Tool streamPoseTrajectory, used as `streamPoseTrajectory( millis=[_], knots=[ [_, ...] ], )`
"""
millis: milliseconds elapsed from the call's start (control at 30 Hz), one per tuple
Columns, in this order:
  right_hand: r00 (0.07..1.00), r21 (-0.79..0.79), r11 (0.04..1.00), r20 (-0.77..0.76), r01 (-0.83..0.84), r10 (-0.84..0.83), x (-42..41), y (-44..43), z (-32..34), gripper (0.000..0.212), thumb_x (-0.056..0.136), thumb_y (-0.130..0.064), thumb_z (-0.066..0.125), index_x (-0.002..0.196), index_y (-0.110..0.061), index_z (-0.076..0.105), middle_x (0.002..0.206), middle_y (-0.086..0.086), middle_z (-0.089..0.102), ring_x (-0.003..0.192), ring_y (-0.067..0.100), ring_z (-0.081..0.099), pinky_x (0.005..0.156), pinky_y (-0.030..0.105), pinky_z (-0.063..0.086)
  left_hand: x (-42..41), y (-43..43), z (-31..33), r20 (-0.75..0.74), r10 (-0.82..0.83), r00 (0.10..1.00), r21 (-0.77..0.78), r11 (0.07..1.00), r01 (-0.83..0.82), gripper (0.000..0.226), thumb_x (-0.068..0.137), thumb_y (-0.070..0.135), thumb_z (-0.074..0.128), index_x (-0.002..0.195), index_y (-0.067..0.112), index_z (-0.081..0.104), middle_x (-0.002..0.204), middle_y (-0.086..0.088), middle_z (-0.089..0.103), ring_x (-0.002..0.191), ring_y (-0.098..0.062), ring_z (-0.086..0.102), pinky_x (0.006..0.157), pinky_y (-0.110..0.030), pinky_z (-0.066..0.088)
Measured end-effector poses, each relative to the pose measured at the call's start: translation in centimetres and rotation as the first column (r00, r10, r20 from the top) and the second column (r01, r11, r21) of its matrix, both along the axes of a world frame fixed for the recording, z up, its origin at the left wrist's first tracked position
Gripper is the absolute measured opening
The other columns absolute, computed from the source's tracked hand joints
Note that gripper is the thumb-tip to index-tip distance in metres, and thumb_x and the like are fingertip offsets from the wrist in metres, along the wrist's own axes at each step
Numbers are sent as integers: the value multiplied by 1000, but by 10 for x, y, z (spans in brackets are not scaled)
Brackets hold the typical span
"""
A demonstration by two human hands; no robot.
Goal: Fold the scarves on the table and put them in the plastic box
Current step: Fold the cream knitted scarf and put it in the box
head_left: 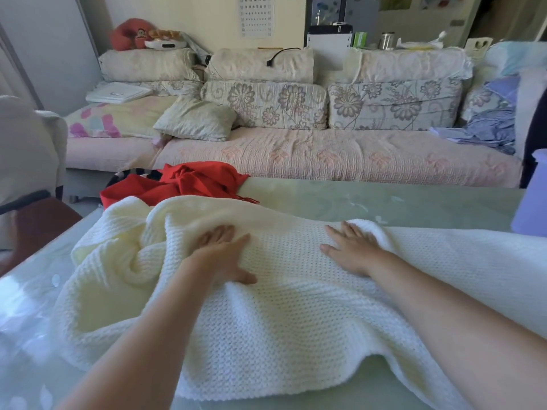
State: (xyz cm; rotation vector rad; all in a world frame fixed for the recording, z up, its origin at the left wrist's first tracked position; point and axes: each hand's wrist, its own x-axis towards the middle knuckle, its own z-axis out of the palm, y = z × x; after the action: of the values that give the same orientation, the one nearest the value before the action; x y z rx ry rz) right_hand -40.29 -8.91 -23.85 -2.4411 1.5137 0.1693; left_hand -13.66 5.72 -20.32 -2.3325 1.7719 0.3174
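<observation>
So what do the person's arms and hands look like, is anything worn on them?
Nothing worn shows. The left hand and right hand have no gloves, rings, watch or bracelet, and no sleeve shows on either arm up to the picture's edge.

Glass table (384,202) bears cream scarf (296,321), red scarf (195,182).

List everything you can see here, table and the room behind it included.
cream knit scarf: one, cream, rumpled across the table
red scarf: one, red, bunched at table's far left
table: one, pale green glass, under both scarves
lavender container: one, lavender, table's right edge, cropped
sofa: one, pink and floral, behind the table
loose cushion: one, pale green, sofa's left
plush toy: one, red, atop sofa back, left
clothes pile: one, blue, sofa's right end
left hand: one, flat on cream scarf
right hand: one, flat on cream scarf
</observation>
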Motion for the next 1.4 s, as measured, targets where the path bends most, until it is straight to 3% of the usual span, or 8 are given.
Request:
streamPoseTrajectory(
  millis=[200,400,567,767,900,1067,1233,1400],
  knots=[
    [983,-283,959,176,5,47,1,24,5,49,103,-45,39,149,-27,42,159,4,33,147,22,26,117,42,21,-49,3,0,178,-118,977,-251,955,161,85,83,39,61,155,30,16,163,-6,6,149,-26,5,119,-45,9],
    [919,-494,869,339,-8,202,-22,85,10,26,98,-25,50,117,-21,68,114,3,60,110,26,53,91,40,44,-116,39,-21,2,-197,980,-621,768,156,31,96,36,41,125,25,47,125,4,44,115,-19,41,95,-34,37],
    [929,-475,859,196,-189,313,-28,134,12,43,96,-39,49,136,-24,54,127,5,53,118,28,51,95,40,44,-104,84,-52,-22,-340,940,-403,864,303,75,91,72,17,153,30,15,161,2,12,149,-21,9,119,-47,14],
    [951,30,953,89,-301,297,-40,172,12,95,89,-71,49,158,-37,-7,166,1,-18,153,21,-12,124,44,2,-61,99,-22,-124,-267,956,-13,963,268,83,78,81,41,148,57,2,162,16,-11,150,-21,-14,117,-60,-6],
    [968,-72,981,164,-178,188,-51,172,20,77,97,-65,40,159,-34,7,168,-1,-8,154,18,-9,123,51,-2,-82,93,-8,-52,-243,969,-226,948,226,59,88,61,49,141,35,42,158,8,25,144,-20,26,116,-48,23],
    [996,-18,998,-62,60,-61,-87,154,10,73,99,-66,24,159,-32,1,167,4,-15,153,25,-14,118,62,1,-126,79,-13,-78,-235,969,-132,966,224,76,89,71,39,152,34,21,160,4,18,146,-25,20,113,-50,30],
    [959,12,996,270,86,-86,-131,143,29,56,101,-50,42,152,-30,35,161,-5,29,146,19,30,119,42,26,-160,50,-5,-29,-181,983,-164,971,174,63,94,60,40,147,27,34,150,-3,35,135,-26,37,107,-46,38],
    [934,-212,945,312,247,-174,-200,126,48,36,100,-28,46,135,-27,57,141,-6,53,125,19,52,106,37,39,-248,16,10,-197,-332,923,-248,927,280,52,97,46,47,144,26,37,146,0,42,130,-23,45,105,-44,42]
  ],
)
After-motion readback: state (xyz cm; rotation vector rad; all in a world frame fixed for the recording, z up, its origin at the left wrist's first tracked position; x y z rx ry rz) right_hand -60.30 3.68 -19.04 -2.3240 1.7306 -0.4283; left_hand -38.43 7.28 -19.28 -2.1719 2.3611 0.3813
